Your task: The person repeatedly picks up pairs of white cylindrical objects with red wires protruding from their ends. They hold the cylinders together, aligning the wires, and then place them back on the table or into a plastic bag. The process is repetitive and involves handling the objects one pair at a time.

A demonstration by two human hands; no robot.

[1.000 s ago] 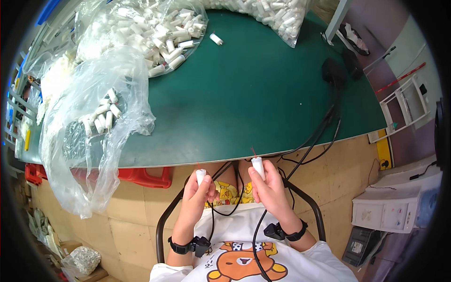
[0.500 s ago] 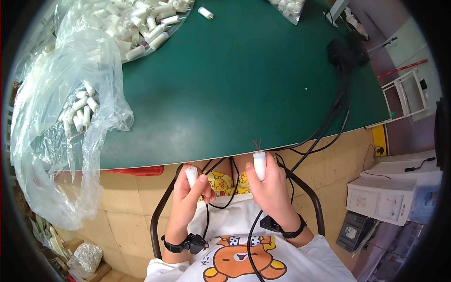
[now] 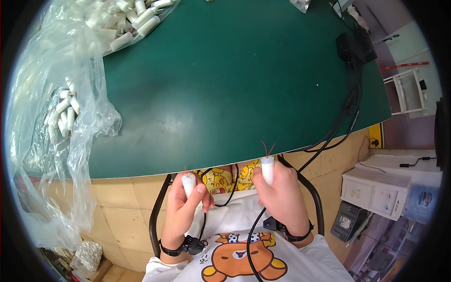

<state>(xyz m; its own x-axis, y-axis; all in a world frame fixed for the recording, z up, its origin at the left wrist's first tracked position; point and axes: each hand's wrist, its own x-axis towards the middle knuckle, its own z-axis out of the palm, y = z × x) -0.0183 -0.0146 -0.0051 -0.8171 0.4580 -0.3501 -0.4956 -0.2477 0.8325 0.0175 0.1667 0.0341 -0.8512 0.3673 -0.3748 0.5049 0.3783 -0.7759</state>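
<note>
Just off the near table edge, my left hand (image 3: 185,199) is closed around a small white cylinder (image 3: 189,185). A thin red wire rises from that cylinder's top. To its right, my right hand (image 3: 280,185) grips a second white cylinder (image 3: 267,170) between thumb and fingers, and two red wires fork out from its upper end. Both cylinders stand roughly upright, their lower parts hidden by my fingers. At the left, a clear plastic bag (image 3: 89,51) lies over the table corner with several like cylinders (image 3: 62,113) inside.
Many more white cylinders (image 3: 129,23) lie in clear plastic at the far left of the green table (image 3: 211,94). Black cables (image 3: 345,113) run along its right side from black adapters (image 3: 355,47). White drawers (image 3: 376,190) stand on the floor at right.
The view has shifted, so the table and bags sit differently in it. Both hands still hold their cylinders; the right wires now show as a wider fork.
</note>
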